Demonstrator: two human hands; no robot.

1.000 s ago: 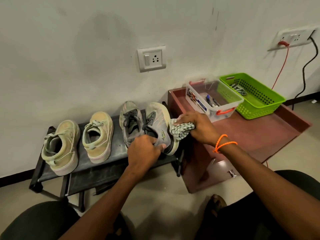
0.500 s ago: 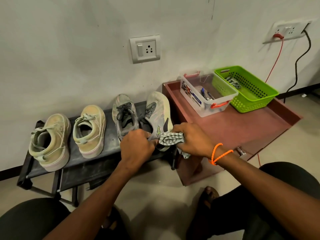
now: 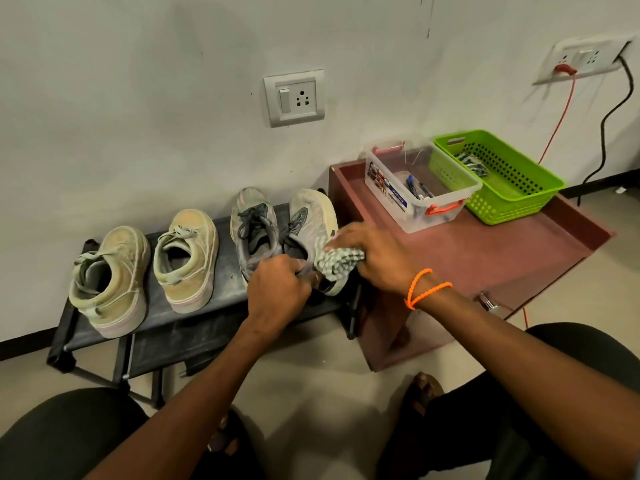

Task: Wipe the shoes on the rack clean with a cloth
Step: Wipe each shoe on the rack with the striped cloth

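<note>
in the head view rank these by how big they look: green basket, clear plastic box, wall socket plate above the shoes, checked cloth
1. green basket
2. clear plastic box, slightly smaller than the basket
3. wall socket plate
4. checked cloth, partly hidden under the right hand, so its full size is unsure; it could match the plate

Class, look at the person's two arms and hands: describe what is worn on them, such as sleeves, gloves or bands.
Both forearms are bare, with no sleeves in view and no gloves. The right hand has thin, bright orange cord bands looped round its wrist. The left hand and its wrist carry nothing.
</note>
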